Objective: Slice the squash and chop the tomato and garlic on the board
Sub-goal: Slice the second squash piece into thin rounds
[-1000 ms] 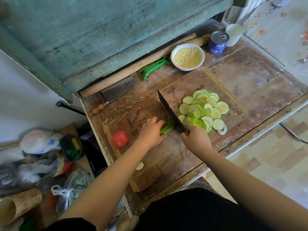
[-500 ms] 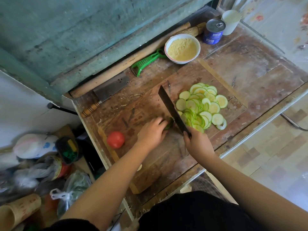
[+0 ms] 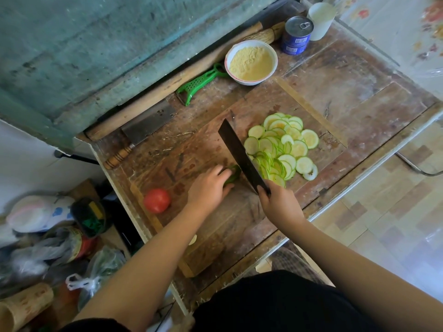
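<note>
**kitchen_lurker:** Fingers of the left hand are curled down and clamped over the last short green stub of squash, pinning it flat to the worn brown wooden chopping board. Right hand is wrapped tight around the handle of the dark, broad-bladed cleaver, fingers closed all the way. Blade sits on edge just right of the stub, between it and the cut stuff. Whether the edge is actually touching the board, can't tell from this angle.

**squashfan88:** yep, and where's everything else?

**kitchen_lurker:** Heap of thin pale-green round squash slices is fanned out on the board right beside the blade, on its right side. Round red tomato sits whole near the board's left edge, well apart from the knife. Garlic, can't pick it out.

**squashfan88:** and off the board?

**kitchen_lurker:** Scuffed wooden table carries a second, steel cleaver with a ringed wooden handle behind the board, next to a long wooden rolling pin lying along the wall. Bright green plastic peeler is near it, then a white bowl of yellow meal, a blue tin can and a white cup at the far corner.
</note>
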`<state>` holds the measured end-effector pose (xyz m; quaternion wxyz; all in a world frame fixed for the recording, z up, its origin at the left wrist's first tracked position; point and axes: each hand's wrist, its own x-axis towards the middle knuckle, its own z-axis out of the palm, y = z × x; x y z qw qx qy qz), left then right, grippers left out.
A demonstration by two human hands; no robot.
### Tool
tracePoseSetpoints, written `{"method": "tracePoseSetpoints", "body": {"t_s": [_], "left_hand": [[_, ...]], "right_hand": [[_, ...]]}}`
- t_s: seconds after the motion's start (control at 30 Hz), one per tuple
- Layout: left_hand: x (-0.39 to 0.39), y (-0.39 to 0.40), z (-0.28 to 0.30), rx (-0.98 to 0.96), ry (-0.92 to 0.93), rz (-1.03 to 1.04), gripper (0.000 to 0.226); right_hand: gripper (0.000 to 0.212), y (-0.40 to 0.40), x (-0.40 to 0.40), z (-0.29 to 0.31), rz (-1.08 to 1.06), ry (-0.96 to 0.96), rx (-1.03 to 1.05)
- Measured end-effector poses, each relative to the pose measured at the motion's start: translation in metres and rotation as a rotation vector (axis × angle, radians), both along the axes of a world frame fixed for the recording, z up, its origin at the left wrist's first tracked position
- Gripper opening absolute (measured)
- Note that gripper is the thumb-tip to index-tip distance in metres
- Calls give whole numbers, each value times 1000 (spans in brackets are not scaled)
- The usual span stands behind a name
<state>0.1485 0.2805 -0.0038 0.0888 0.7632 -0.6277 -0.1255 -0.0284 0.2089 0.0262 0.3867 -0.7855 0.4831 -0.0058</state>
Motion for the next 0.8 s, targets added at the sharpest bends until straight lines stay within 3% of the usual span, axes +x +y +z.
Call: {"method": "tracePoseSetpoints", "body": {"t_s": [0.8], "left_hand": [[1,3,-8,-141,-7,12,19]], "right_hand": [[31,3,-5,0,-16,-51,-24]]}}
